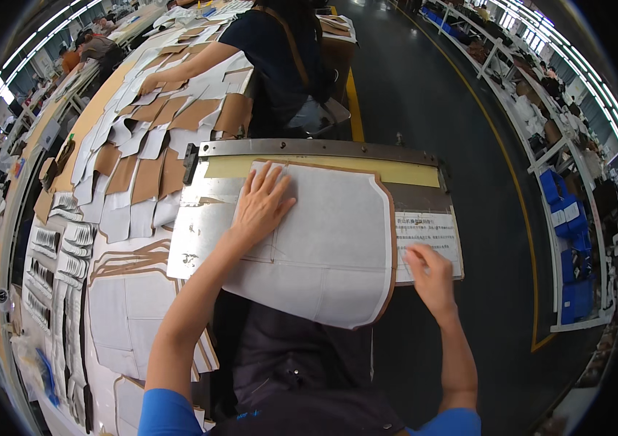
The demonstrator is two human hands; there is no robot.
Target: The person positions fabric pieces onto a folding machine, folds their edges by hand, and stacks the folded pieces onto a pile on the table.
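Observation:
A large white-backed panel with brown edges [323,225] lies over a metal plate machine [203,218], its lower end hanging past the plate's near edge toward my lap. My left hand [262,207] rests flat on the panel's upper left, fingers spread. Just beyond the panel's right edge, my right hand [431,280] is closed, fingers curled and slightly blurred; whatever they may hold is hidden. Beneath it, a printed white sheet [432,236] covers part of the plate. A metal bar [323,150] and a yellow strip [411,174] run along the far side.
Similar stacked panels [131,309] lie on the table at my left. Farther off, brown and white pieces [153,163] overlap in rows, with a co-worker [276,58] reaching over them. Bundled strips [73,254] line the left. Blue bins [571,218] stand on a right-hand rack.

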